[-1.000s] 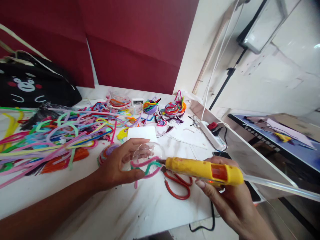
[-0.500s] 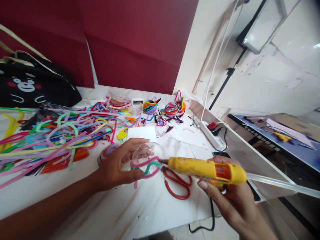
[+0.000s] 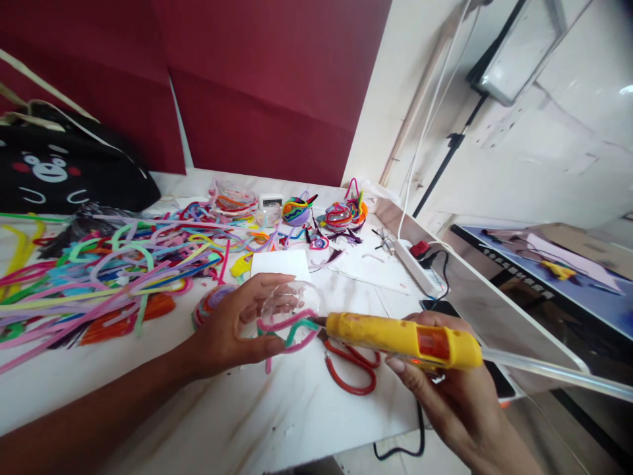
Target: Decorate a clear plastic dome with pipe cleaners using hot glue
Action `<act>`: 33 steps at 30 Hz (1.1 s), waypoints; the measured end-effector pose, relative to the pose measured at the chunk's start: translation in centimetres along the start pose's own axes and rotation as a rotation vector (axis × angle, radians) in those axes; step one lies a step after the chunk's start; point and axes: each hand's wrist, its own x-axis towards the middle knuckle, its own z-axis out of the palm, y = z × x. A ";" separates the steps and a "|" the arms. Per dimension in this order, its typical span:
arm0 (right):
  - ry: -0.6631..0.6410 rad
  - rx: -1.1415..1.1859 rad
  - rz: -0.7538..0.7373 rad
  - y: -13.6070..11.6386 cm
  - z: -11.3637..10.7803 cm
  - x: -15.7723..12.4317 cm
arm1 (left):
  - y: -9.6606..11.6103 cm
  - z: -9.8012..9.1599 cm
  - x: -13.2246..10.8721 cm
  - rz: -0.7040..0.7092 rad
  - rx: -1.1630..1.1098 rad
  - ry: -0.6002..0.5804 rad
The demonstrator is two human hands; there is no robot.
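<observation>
Between the thumb and fingers of my left hand (image 3: 252, 323) is a clear plastic ball (image 3: 309, 297). Pink and green pipe cleaners (image 3: 301, 326) run in wavy lines around its lower part, and one pink end hangs below. My right hand (image 3: 459, 389) is wrapped around a yellow glue gun (image 3: 386, 333), whose small light glows red. The gun's nozzle points left and meets the ball's right side at the pipe cleaners; whether it touches I cannot tell. A long clear glue stick (image 3: 554, 373) sticks out of the gun's back. Red-handled scissors (image 3: 351, 379) lie on the table beneath.
Loose pipe cleaners (image 3: 123, 270) in many colours cover the table's left side. Several decorated balls (image 3: 339, 214) stand at the back. A white power strip (image 3: 418, 267) lies to the right, near a dark phone (image 3: 440, 307). A black bag (image 3: 69, 165) stands far left.
My right hand has moved slightly left with the glue gun, bringing the nozzle closer to the ball's edge. My left hand and the ball have stayed nearly still.
</observation>
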 end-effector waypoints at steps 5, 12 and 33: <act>0.010 -0.040 -0.026 0.3 0.0 -0.5 | 0.1 0.0 0.0 -0.010 -0.007 0.000; 0.010 -0.046 -0.030 0.5 -0.2 -0.5 | 0.2 0.0 -0.1 -0.023 0.000 0.002; 0.017 -0.008 0.039 0.6 0.0 -0.9 | 0.1 0.0 0.0 -0.008 0.013 -0.008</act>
